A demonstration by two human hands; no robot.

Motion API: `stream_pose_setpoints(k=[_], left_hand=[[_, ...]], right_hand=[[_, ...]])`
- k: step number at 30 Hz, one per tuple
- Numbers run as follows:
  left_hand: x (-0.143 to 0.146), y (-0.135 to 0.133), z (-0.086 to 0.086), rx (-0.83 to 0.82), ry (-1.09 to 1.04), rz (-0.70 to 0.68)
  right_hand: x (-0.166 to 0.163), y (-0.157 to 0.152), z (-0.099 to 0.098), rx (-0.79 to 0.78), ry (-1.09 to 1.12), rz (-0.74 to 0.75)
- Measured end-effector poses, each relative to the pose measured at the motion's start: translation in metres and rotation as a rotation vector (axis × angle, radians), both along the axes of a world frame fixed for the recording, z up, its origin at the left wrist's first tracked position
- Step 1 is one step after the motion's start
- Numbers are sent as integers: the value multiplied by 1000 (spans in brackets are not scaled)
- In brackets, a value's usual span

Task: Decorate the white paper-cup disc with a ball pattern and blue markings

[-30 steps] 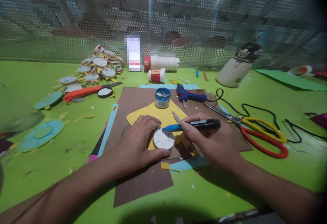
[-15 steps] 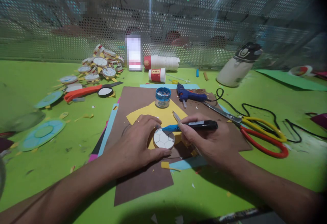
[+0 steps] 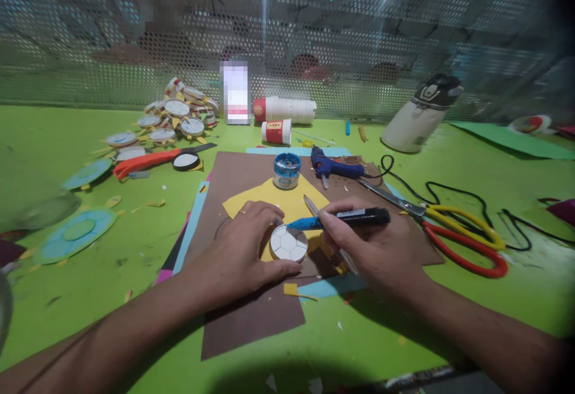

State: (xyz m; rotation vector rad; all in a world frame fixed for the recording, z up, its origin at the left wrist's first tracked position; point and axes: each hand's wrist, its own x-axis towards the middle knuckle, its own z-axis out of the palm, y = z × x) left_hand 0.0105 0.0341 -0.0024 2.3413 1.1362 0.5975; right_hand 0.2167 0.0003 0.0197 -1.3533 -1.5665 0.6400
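Note:
A small white disc [image 3: 288,245] with a drawn pattern of dark lines lies on yellow paper. My left hand [image 3: 245,250] grips it, with fingers along its far-left edge and the thumb at its near edge. My right hand [image 3: 368,238] is closed round a black marker [image 3: 363,218], whose blue-stained tip end points left at the disc's upper edge; I cannot tell whether it touches. A thin pencil-like stick [image 3: 311,205] is also held in the right hand, slanting up-left. Just beyond the disc stands a small jar [image 3: 286,171] with blue paint on its rim.
Brown paper [image 3: 251,316] lies underneath. A blue glue gun [image 3: 336,166] and scissors [image 3: 467,250] with red and yellow handles are to the right. On the left are an orange knife [image 3: 148,162] and a pile of decorated discs [image 3: 177,108]. Paper cups [image 3: 277,132] and a bottle [image 3: 417,115] stand farther back.
My right hand has shifted slightly right with the marker and the thin stick. The left hand and the disc stay in place.

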Motion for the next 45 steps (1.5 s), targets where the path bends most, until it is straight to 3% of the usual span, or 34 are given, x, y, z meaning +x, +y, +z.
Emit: stream_pose_setpoints(k=[7,20,26,32,40,45], left_hand=[[-1,-1,-1,5,10,18],[1,-2,-1,2,3,33],[1,-4,2,-25,3,26],[-4,-1,9,-52,-2,-67],[-3,2,0,-26,-5,-45],[-2,1,0,0,-6,-49]], right_hand=[[0,0,-6,-104,145,81],[2,-1,-5,-2,-44,70],[2,1,-5,-15,-30,65],[3,1,-7,-21,-35,78],[0,-1,0,46,-55,-14],[2,-2,-1,7,-48,15]])
